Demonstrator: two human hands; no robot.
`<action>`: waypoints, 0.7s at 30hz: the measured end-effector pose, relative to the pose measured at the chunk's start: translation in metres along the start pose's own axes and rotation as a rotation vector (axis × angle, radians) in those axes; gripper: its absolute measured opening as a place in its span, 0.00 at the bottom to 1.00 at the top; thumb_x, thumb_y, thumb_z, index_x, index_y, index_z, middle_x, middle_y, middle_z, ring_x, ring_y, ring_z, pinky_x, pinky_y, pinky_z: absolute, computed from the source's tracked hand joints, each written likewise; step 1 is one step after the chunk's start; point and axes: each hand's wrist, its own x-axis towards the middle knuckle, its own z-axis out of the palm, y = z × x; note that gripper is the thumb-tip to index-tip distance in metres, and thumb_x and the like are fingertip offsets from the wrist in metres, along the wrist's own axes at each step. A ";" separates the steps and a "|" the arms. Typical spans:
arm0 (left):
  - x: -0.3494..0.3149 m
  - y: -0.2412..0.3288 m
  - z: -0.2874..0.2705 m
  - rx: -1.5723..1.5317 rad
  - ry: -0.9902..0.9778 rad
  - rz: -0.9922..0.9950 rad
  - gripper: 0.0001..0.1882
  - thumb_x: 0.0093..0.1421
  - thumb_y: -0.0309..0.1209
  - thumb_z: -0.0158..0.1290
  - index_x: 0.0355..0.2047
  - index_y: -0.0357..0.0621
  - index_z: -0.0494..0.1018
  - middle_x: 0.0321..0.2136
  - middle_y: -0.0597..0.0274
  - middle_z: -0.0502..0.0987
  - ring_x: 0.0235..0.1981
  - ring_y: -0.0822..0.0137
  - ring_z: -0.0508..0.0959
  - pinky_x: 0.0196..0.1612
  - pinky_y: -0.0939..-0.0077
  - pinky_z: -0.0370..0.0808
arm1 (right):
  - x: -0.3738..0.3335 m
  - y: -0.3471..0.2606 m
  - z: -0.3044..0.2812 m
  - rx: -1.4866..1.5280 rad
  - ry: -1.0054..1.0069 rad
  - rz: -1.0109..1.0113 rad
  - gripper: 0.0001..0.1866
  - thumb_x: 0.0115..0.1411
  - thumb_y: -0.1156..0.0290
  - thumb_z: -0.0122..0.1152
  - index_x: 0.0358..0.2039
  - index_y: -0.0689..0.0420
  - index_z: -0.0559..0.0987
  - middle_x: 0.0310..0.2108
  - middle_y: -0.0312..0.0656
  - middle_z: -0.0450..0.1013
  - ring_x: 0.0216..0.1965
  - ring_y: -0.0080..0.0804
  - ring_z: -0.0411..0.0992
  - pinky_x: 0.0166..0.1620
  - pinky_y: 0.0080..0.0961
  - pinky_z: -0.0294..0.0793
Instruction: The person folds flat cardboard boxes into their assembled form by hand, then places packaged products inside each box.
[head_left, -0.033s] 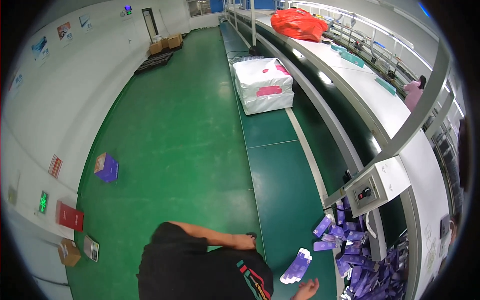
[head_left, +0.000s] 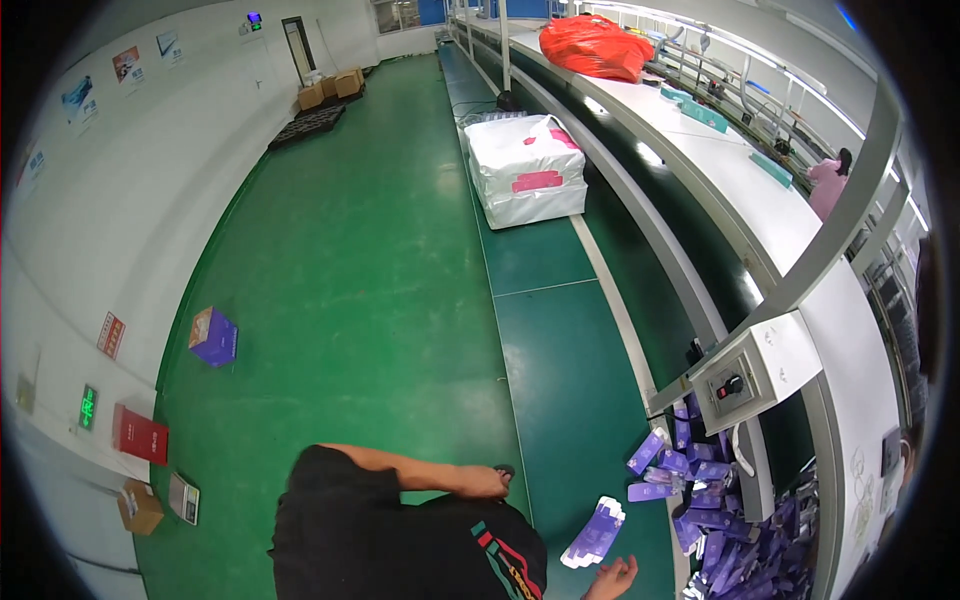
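1. Shifted slightly left vs. prev. frame: L forearm (head_left: 440, 478) & black sleeve (head_left: 340, 480). R hand (head_left: 612, 578) & flat purple-white carton (head_left: 593, 533) look approx. unchanged, so no handling of the carton shows b/w frames; it's unheld.
2. R hand, near end of green bench (head_left: 565, 390): fingers loosely curled w/ gaps b/w them, nothing seen in grip. Palm only partly visible.
3. Carton lies flat on bench, near end, b/w L & R edges, just beyond R hand; can't tell if fingertips touch it.
4. L hand (head_left: 488, 482) near bench's L edge, just outside it. Fingers too small/hidden to read; can't tell how far spread or if holding anything.
5. Purple boxes (head_left: 708, 518): loose heap at bench's R edge, near corner; a few lie on bench top, most beyond its pale R rim. Many tilted/overlapping.
6. Grey control box (head_left: 775, 370) w/ dark knob: above heap, beyond R edge.
7. White wrapped bundle (head_left: 525, 165) w/ pink patches: far part of bench, spanning approx. L to R edge.
8. Red bag (head_left: 595, 50): farther, on white worktop (head_left: 705, 155) to R, by its far end.
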 end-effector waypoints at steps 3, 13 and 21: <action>-0.038 0.075 -0.120 -0.303 -0.173 -0.299 0.20 0.57 0.43 0.52 0.42 0.41 0.72 0.40 0.39 0.74 0.44 0.43 0.76 0.47 0.57 0.73 | -0.005 -0.024 0.000 -0.036 -0.047 -0.028 0.17 0.61 0.73 0.54 0.50 0.65 0.72 0.30 0.45 0.73 0.26 0.31 0.72 0.30 0.28 0.74; -0.051 0.109 -0.054 -0.447 0.098 -0.965 0.28 0.56 0.57 0.52 0.51 0.54 0.72 0.43 0.36 0.72 0.53 0.41 0.68 0.51 0.50 0.71 | 0.001 -0.102 -0.026 -0.250 0.012 0.095 0.16 0.61 0.72 0.54 0.47 0.66 0.76 0.30 0.48 0.75 0.28 0.35 0.72 0.32 0.29 0.73; -0.062 0.120 -0.058 -0.475 -0.005 -1.041 0.36 0.51 0.57 0.54 0.55 0.49 0.67 0.42 0.35 0.74 0.48 0.39 0.73 0.51 0.51 0.72 | -0.003 -0.073 -0.049 -0.017 0.003 0.369 0.23 0.65 0.68 0.52 0.60 0.61 0.67 0.30 0.34 0.66 0.24 0.17 0.61 0.22 0.17 0.61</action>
